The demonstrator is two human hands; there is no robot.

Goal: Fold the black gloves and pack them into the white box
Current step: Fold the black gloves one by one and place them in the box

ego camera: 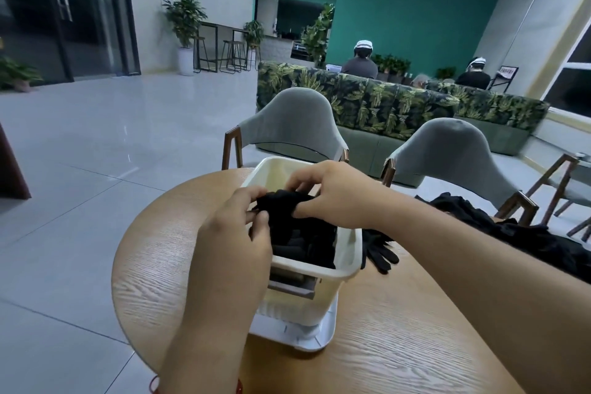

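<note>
Fingers (252, 193) pinching a folded black fabric glove (281, 203) just over the white plastic box (348, 253)
Left hand (230, 230) and right hand (335, 192) grip its ends; probably best lowered flat beside the gloves packed inside (303, 243), fold kept tight.

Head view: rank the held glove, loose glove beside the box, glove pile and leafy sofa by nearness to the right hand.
1. Held glove, pinched by the right hand.
2. Loose glove, right of the white box.
3. Glove pile, at the far right.
4. Leafy sofa, behind the chairs.
</note>
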